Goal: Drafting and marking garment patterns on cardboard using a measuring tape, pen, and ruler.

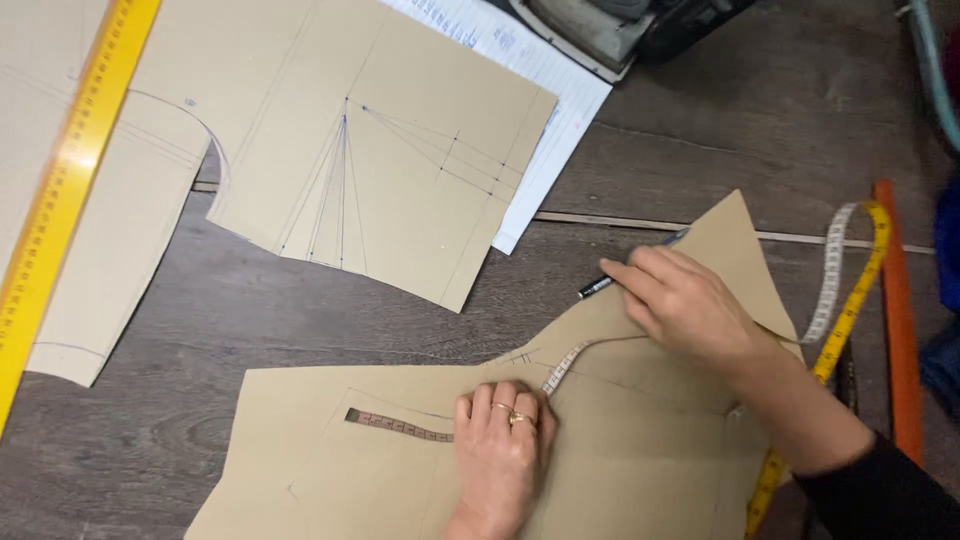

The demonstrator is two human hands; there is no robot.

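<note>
A tan paper pattern piece (350, 470) lies on the dark wooden table. My left hand (500, 440), with rings on it, presses a measuring tape (395, 424) flat onto this paper near its curved upper edge. The tape runs under my left hand and curves up along that edge toward my right hand. My right hand (685, 305) rests on the paper's pointed upper part and grips a dark pen (600, 283), whose tip points left over the table just beyond the paper's edge.
A second tan pattern piece with drawn dart lines (390, 150) lies at the top centre over a lined white sheet (560, 110). A long yellow ruler (60, 190) lies at the left. The tape's loose end (850, 290) and an orange bar (900, 300) are at the right.
</note>
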